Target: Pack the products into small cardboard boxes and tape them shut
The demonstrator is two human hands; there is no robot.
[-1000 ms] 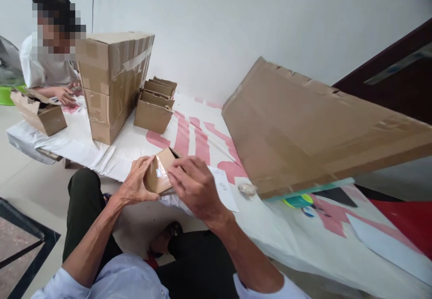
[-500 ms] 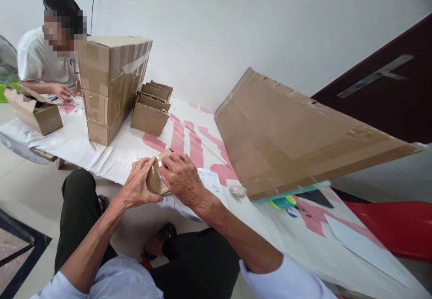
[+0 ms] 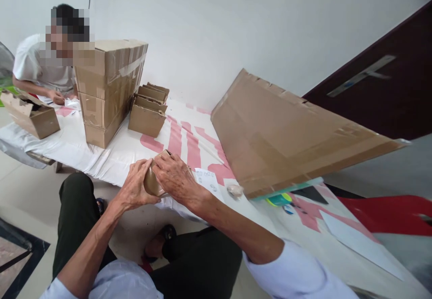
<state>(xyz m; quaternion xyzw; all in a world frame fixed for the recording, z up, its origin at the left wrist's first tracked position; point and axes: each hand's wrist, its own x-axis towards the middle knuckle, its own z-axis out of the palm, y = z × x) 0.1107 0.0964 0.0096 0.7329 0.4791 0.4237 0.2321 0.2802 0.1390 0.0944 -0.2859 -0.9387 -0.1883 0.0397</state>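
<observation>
A small brown cardboard box [image 3: 152,183] rests at the near edge of the low white-covered table [image 3: 111,155]. My left hand [image 3: 135,186] grips its left side, fingers curled round it. My right hand [image 3: 172,177] lies over the box's top and right side, fingers pressed down on it. A white paper slip with writing [image 3: 207,179] lies just to the right of the box. A small clear lump [image 3: 235,190] sits on the table beyond the slip.
A big flat cardboard sheet [image 3: 286,132] leans over the table at right, above a green roll [image 3: 279,198]. A taped carton stack [image 3: 108,87] and small open boxes [image 3: 148,110] stand farther back. Another person [image 3: 40,65] sits at far left beside an open box [image 3: 32,116].
My right hand has slid from the box's right side onto its top, covering it. The open flap seen earlier is now pressed down. The camera has shifted slightly.
</observation>
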